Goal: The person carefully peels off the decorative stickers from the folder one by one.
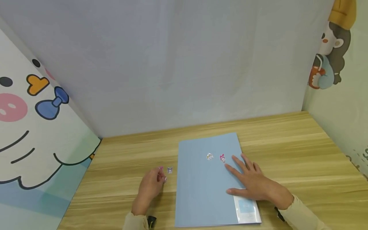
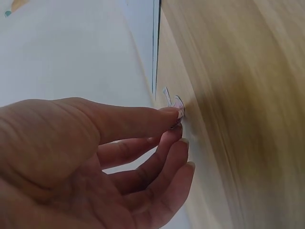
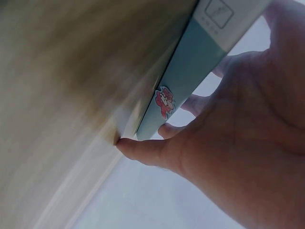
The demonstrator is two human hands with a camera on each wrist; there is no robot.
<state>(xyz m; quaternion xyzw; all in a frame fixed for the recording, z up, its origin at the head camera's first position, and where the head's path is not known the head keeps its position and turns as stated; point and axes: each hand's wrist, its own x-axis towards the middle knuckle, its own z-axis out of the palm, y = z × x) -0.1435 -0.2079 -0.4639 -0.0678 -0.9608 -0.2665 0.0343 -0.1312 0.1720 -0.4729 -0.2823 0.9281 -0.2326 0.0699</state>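
Note:
In the head view, a light blue folder lies on the wooden table. My right hand rests on its right side with the fingers spread; one fingertip reaches the wood in the right wrist view. Two small cartoon stickers, a pale one and a pink one, are on the folder's upper half. Left of the folder, my left hand pinches a small eared sticker between thumb and index finger, just at the table surface. The fingertips partly cover it. A grey-purple sticker lies beside that hand.
A pink sticker piece shows just beyond the left fingers. The folder's lower right corner has a white and blue label panel. A pale cloth wall stands behind the table, with cartoon-printed panels at both sides.

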